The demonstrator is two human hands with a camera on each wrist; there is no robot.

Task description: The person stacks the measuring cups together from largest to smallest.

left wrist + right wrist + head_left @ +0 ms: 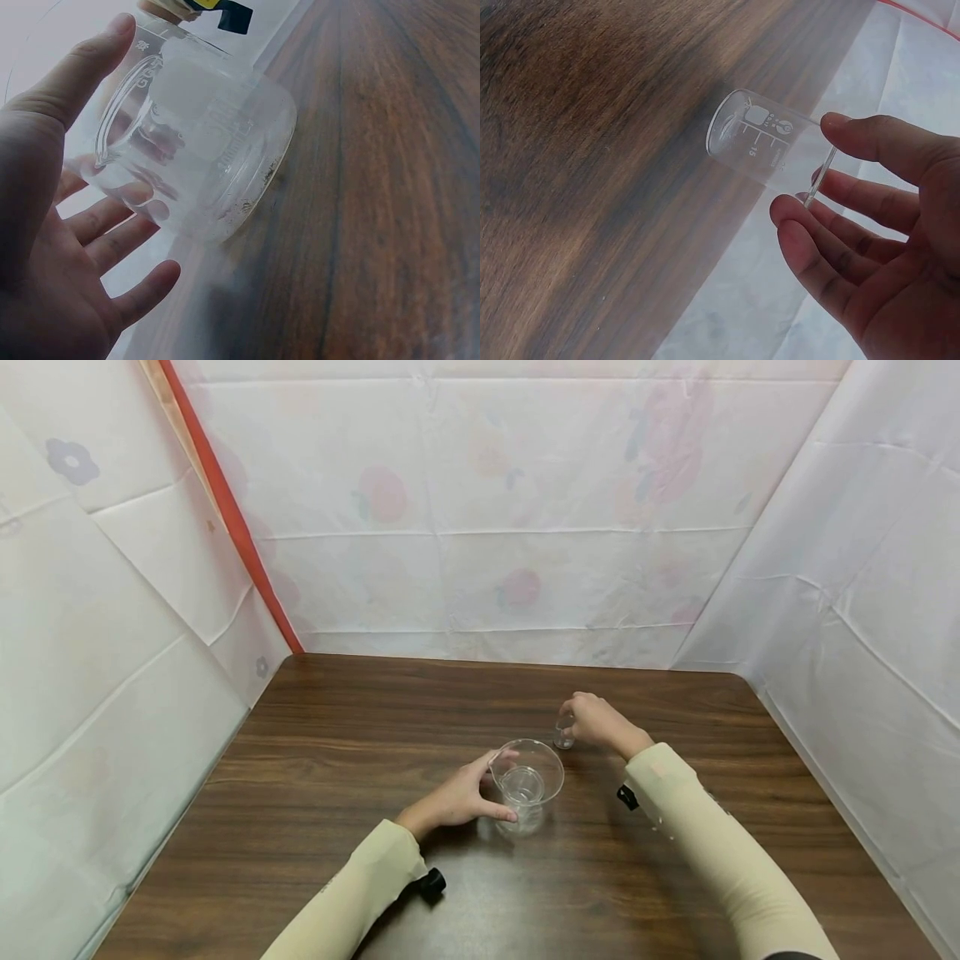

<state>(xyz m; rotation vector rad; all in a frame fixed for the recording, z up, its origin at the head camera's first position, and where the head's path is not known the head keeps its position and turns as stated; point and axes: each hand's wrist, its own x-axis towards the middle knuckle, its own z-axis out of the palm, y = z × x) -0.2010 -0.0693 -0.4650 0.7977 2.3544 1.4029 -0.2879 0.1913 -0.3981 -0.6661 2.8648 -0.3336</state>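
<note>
A large clear glass beaker [552, 785] stands upright on the wooden table. Inside it a smaller glass vessel shows, its rim and spout [103, 159] visible through the wall in the left wrist view. My left hand [459, 795] holds the large beaker from the left, thumb on the near side and fingers round the far side. Farther back and to the right, my right hand [600, 723] pinches a small glass beaker [761, 142] by its rim between thumb and fingers. White volume marks show on its side. Whether its base touches the table, I cannot tell.
The brown wooden table [300, 777] runs back to a white patterned curtain [465, 585]. More white cloth hangs at the left and right sides. A red strip [232, 510] slants down to the table's far left corner.
</note>
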